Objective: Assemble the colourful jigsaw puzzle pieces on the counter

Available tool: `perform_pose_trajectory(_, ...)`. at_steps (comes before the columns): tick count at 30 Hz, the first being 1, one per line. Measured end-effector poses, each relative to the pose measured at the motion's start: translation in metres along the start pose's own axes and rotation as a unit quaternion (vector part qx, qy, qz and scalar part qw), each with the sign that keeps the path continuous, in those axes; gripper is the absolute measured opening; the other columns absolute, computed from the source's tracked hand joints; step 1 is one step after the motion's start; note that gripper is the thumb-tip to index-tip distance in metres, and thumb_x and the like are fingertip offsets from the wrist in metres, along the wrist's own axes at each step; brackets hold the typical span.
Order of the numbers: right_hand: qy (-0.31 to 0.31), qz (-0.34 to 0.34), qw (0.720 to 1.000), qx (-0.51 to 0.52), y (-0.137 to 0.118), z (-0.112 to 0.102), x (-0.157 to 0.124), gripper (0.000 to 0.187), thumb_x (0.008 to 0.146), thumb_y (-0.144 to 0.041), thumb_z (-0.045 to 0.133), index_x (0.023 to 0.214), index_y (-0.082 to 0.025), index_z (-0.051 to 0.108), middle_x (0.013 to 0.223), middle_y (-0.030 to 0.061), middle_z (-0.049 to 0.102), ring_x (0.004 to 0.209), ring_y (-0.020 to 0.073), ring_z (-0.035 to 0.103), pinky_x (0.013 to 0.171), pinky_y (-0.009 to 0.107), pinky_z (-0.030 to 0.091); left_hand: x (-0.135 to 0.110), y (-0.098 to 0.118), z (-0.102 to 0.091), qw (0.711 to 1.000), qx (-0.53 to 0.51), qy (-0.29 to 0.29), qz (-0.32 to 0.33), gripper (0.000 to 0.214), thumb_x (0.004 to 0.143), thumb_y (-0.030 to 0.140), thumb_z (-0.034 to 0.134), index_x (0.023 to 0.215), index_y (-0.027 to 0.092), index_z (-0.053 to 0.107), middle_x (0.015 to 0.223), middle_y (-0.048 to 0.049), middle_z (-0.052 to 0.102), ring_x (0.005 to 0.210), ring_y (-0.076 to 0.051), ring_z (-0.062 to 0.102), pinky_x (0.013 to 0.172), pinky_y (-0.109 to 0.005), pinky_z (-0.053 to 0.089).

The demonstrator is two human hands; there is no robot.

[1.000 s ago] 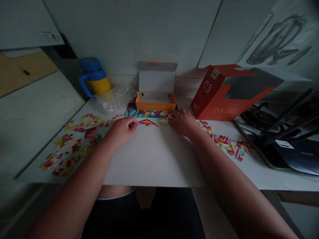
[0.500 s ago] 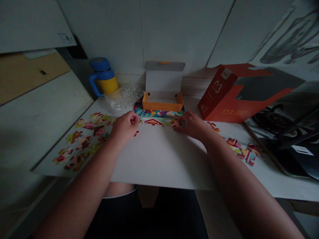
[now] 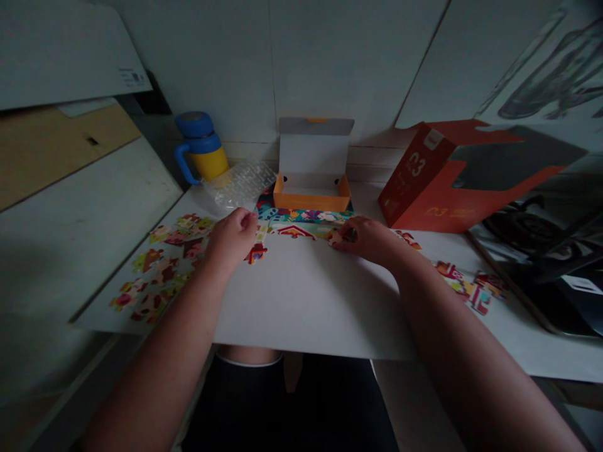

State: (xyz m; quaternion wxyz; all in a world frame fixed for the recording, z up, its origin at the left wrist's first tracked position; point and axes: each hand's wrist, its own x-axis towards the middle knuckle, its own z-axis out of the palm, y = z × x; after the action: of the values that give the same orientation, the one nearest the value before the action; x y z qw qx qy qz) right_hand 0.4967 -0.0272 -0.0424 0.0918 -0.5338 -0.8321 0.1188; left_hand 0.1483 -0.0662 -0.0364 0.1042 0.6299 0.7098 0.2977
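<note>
A strip of joined, brightly coloured jigsaw pieces (image 3: 301, 221) lies across the far middle of the white table (image 3: 306, 301). My left hand (image 3: 232, 238) is curled at the strip's left end, fingertips pinched on a puzzle piece by a loose red piece (image 3: 257, 253). My right hand (image 3: 366, 238) rests at the strip's right end, fingers closed on a small puzzle piece (image 3: 335, 237). Loose pieces (image 3: 162, 263) are scattered to the left, and more loose pieces (image 3: 466, 285) lie to the right.
An open orange box (image 3: 312, 182) with its white lid up stands behind the strip. A blue and yellow mug (image 3: 202, 150) and a clear plastic bag (image 3: 240, 182) sit at the back left. A red carton (image 3: 452, 182) lies at the back right, dark metal gear (image 3: 551, 251) beyond it.
The view has shifted slightly, so everything sits more to the right. My left hand has drawn back a little from the strip, uncovering a red piece. My right hand has closed on a piece.
</note>
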Motion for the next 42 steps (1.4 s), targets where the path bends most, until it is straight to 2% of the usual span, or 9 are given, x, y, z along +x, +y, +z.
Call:
perform_pose_trajectory(4,-0.005,0.007,0.999,0.031,-0.004,-0.001,-0.001,0.035,0.091,-0.05,0.08,0.108,-0.02,0.076,0.104,0.0083,0.078,0.085,0.0214,0.068,0.073,0.03,0.045,-0.006,0.011,-0.007,0.996,0.071,-0.057,0.021,0.042,0.104,0.058,0.05,0.087,0.024,0.069,0.083,-0.0061,0.078,0.08,-0.025,0.07,0.068,-0.032,0.042)
perform_pose_trajectory(9,-0.024,0.009,0.997,0.074,-0.01,-0.002,-0.003,0.046,0.087,-0.042,0.084,0.125,-0.019,0.073,0.101,0.0048,0.078,0.08,0.0188,0.067,0.069,0.028,0.043,-0.007,0.013,-0.005,0.99,0.096,-0.086,0.066,0.04,0.102,0.053,0.052,0.075,0.026,0.065,0.074,-0.0047,0.074,0.072,-0.024,0.067,0.065,-0.034,0.039)
perform_pose_trajectory(13,-0.03,-0.003,0.997,0.073,-0.016,-0.003,-0.004,0.036,0.091,-0.036,0.079,0.123,-0.019,0.073,0.101,0.0038,0.078,0.08,0.017,0.067,0.069,0.027,0.043,-0.005,0.012,-0.004,0.985,0.102,-0.091,0.103,0.04,0.101,0.05,0.051,0.071,0.026,0.06,0.074,-0.0044,0.072,0.067,-0.023,0.063,0.063,-0.035,0.035)
perform_pose_trajectory(16,-0.018,-0.005,0.998,0.056,-0.016,-0.002,-0.002,0.035,0.092,-0.039,0.079,0.121,-0.019,0.075,0.111,0.0075,0.078,0.09,0.02,0.068,0.076,0.028,0.046,-0.006,0.013,-0.004,0.984,0.103,-0.108,0.099,0.041,0.101,0.052,0.05,0.071,0.026,0.06,0.067,-0.003,0.069,0.064,-0.022,0.061,0.062,-0.035,0.034)
perform_pose_trajectory(20,-0.005,0.01,0.999,0.03,-0.011,0.001,-0.002,0.048,0.091,-0.05,0.081,0.126,-0.017,0.073,0.128,0.0155,0.074,0.105,0.0267,0.069,0.087,0.033,0.049,-0.007,0.015,-0.001,0.983,0.089,-0.121,0.107,0.043,0.099,0.055,0.049,0.069,0.026,0.058,0.065,-0.0026,0.068,0.066,-0.023,0.062,0.063,-0.035,0.036)
perform_pose_trajectory(24,-0.005,0.025,1.0,0.015,-0.008,0.003,-0.003,0.052,0.092,-0.056,0.081,0.125,-0.016,0.072,0.13,0.0184,0.073,0.106,0.0289,0.07,0.086,0.034,0.051,-0.006,0.014,0.003,0.981,0.076,-0.116,0.138,0.042,0.098,0.054,0.049,0.067,0.026,0.058,0.064,-0.0038,0.066,0.07,-0.024,0.063,0.067,-0.035,0.04)
perform_pose_trajectory(35,-0.011,0.013,1.0,0.018,-0.009,0.0,-0.002,0.034,0.092,-0.05,0.081,0.105,-0.019,0.076,0.114,0.0134,0.078,0.093,0.0241,0.07,0.076,0.03,0.048,-0.002,0.005,0.001,0.985,0.103,-0.085,0.105,0.038,0.1,0.05,0.051,0.074,0.026,0.065,0.069,-0.0037,0.073,0.063,-0.022,0.064,0.063,-0.035,0.039)
perform_pose_trajectory(38,-0.025,0.003,0.999,0.031,-0.01,-0.003,-0.003,0.026,0.09,-0.046,0.081,0.093,-0.02,0.077,0.1,0.0095,0.079,0.084,0.0216,0.069,0.071,0.029,0.046,-0.003,0.007,0.0,0.988,0.106,-0.085,0.076,0.038,0.101,0.05,0.052,0.077,0.026,0.068,0.072,-0.0041,0.077,0.063,-0.023,0.067,0.063,-0.035,0.041)
perform_pose_trajectory(42,-0.041,-0.005,0.998,0.048,-0.012,-0.006,-0.005,0.024,0.086,-0.043,0.084,0.087,-0.021,0.077,0.093,0.0069,0.079,0.079,0.0201,0.067,0.067,0.029,0.043,-0.005,0.007,-0.004,0.983,0.17,-0.056,0.044,0.041,0.103,0.052,0.05,0.081,0.026,0.073,0.068,-0.0054,0.075,0.06,-0.025,0.065,0.06,-0.035,0.035)
